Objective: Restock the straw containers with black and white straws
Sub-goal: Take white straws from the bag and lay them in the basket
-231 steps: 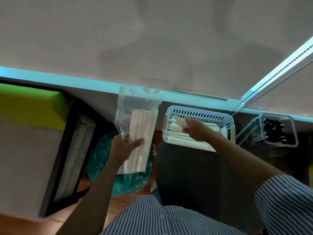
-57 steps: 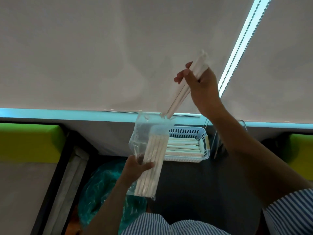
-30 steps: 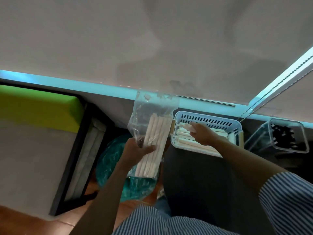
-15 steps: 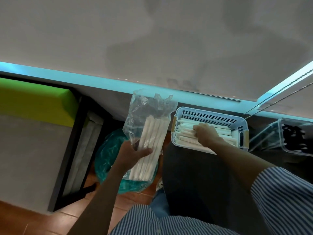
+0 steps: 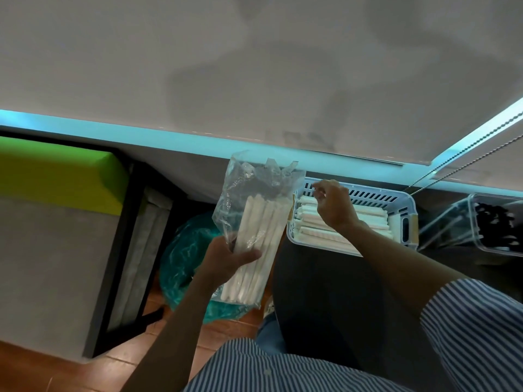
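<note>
- Now, the left hand (image 5: 226,257) grips the clear plastic bag of white paper-wrapped straws (image 5: 254,230), long axis upright, torn mouth on top.
- The right hand (image 5: 334,206) hovers over the pale slotted plastic basket (image 5: 402,205), fingers loosely curled, holding nothing.
- The bag's mouth lies just left of those fingertips: the right hand is nearer for the next pull.

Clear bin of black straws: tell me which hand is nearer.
Right. The right hand hovers over the white basket beside the clear bin; the left hand grips the straw bag farther off.
</note>
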Demonstrator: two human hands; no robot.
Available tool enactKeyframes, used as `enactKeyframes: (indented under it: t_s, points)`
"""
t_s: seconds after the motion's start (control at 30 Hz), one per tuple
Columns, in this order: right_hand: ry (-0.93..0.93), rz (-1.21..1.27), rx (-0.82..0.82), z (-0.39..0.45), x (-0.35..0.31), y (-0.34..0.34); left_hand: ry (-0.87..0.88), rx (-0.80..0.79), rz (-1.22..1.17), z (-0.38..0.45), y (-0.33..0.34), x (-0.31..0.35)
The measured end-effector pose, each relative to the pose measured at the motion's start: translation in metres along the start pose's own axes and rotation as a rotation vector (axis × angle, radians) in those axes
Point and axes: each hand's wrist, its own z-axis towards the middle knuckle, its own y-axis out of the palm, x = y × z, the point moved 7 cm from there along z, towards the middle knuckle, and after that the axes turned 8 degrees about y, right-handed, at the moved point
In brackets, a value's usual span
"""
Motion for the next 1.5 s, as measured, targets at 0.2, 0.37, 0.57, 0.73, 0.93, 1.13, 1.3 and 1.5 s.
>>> enactKeyframes:
  t_s: [0.2,0.37,0.57,0.73,0.93,1.13,1.3,1.5]
  points:
    - [0.309,0.785,-0.516,-0.028,-0.038,-0.006,-0.045,-0.022,-0.042,0.005,0.020,0.018]
    - [0.210,0.784,-0.722,-0.065,-0.055,-0.026,0.024,-0.045,-0.130,0.009,0.041,0.054]
    - [0.154,0.676,-0.335,-0.078,-0.053,-0.066,0.105,-0.106,-0.179,0.002,0.071,0.083]
    - [0.102,0.607,-0.234,-0.104,-0.054,-0.094,0.127,-0.014,-0.131,-0.012,0.085,0.096]
    - [0.052,0.497,-0.233,-0.106,-0.050,-0.136,0.210,-0.010,-0.074,-0.031,0.094,0.112]
    - [-0.322,0.652,0.296,-0.131,-0.094,-0.246,0.230,-0.022,-0.041,-0.047,0.101,0.120]
    - [-0.644,0.220,0.359,-0.146,-0.160,-0.275,0.288,-0.041,0.005,-0.051,0.106,0.128]
    - [-0.417,-0.402,-0.250,-0.137,-0.149,-0.221,0.349,-0.010,0.033,-0.048,0.113,0.134]
